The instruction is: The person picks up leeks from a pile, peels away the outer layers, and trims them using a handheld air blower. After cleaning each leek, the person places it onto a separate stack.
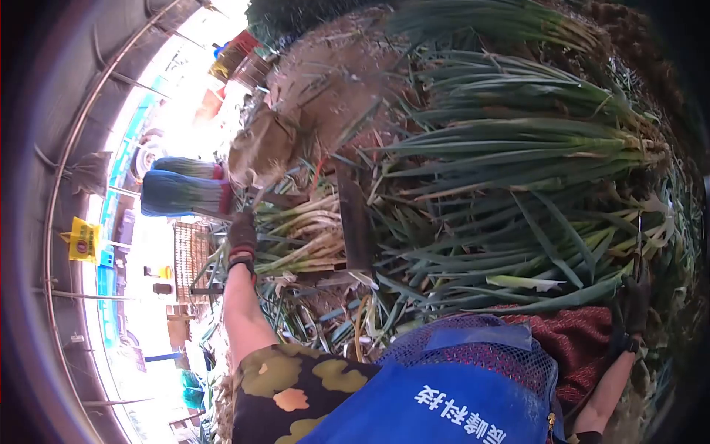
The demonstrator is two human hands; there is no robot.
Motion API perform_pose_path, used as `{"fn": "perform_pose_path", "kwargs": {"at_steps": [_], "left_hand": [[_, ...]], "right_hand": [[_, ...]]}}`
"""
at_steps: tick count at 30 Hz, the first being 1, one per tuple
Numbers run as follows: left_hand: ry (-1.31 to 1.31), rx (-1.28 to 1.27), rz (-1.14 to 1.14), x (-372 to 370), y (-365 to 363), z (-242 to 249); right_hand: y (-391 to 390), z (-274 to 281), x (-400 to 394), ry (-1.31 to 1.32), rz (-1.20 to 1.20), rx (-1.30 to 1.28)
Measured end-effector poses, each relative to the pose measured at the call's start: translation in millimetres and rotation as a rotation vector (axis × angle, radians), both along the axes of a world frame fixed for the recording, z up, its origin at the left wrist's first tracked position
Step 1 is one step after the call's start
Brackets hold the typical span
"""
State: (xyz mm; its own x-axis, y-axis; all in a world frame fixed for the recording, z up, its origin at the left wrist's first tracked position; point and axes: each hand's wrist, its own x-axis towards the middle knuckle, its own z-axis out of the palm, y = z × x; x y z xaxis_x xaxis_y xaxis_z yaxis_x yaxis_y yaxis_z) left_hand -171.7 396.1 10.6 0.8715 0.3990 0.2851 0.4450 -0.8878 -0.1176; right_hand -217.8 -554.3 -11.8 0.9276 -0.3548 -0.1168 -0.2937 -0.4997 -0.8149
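At the bottom of the frame, nearest the camera, are a blue vest (414,399) with white lettering and a patterned sleeve (296,392). Dark red cloth (577,348) lies to the right of the vest.

From the sleeve the left forearm, bare, reaches up and slightly leftward, nearly straight. A watch (241,260) circles the wrist. The left hand (242,231), in a dark glove, points toward the top of the frame, just beside the left ends of a row of pale stalks (314,233). Its fingers blur together, so whether they grip a stalk cannot be told.

At lower right, the right forearm slants up and rightward to a dark band at the wrist. The right hand (634,300), also gloved, points upward near the edge of the frame; a thin, bright strip rises just above it. The fingers are too dark to tell whether they are closed on it.

The onions (510,152) fill the right half in layered heaps, leaves to the left and roots to the right. A dark board (356,222) stands between them and the pale stalks.

Farther off, a crumpled sack (262,144) lies at upper left of centre, with blue-wrapped bundles (181,192) left of it. A yellow sign (85,239) hangs at far left.
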Motion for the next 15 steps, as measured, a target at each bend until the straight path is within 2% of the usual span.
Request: {"fn": "perform_pose_path", "kwargs": {"at_steps": [2,5,8,9,10,13,15], "left_hand": [[0.346,-0.043,-0.06,-9.8,3.2,-43.6],[0.696,-0.037,-0.012,-7.9,-5.8,-87.9],[0.71,-0.082,-0.059,-6.6,-37.4,-98.6],[0.831,0.002,-0.072,-0.3,-38.0,-113.4],[0.838,0.022,-0.07,1.3,-45.6,-122.0],[0.931,0.064,-0.081,-1.9,-59.2,-147.8],[0.898,0.031,-0.119,-6.6,-50.0,-150.7]], "right_hand": [[-15.9,-20.0,0.0,-0.05,-0.031,0.056],[-35.4,-30.4,-5.9,-0.079,-0.07,0.165],[-39.0,-23.2,-13.4,-0.005,-0.065,0.296],[-34.5,-19.0,-16.8,0.016,-0.052,0.329],[-26.4,-13.4,-17.6,0.03,-0.04,0.363],[-4.3,-1.6,-22.0,0.023,-0.069,0.35],[-4.7,1.5,-30.7,0.023,-0.08,0.291]]}}
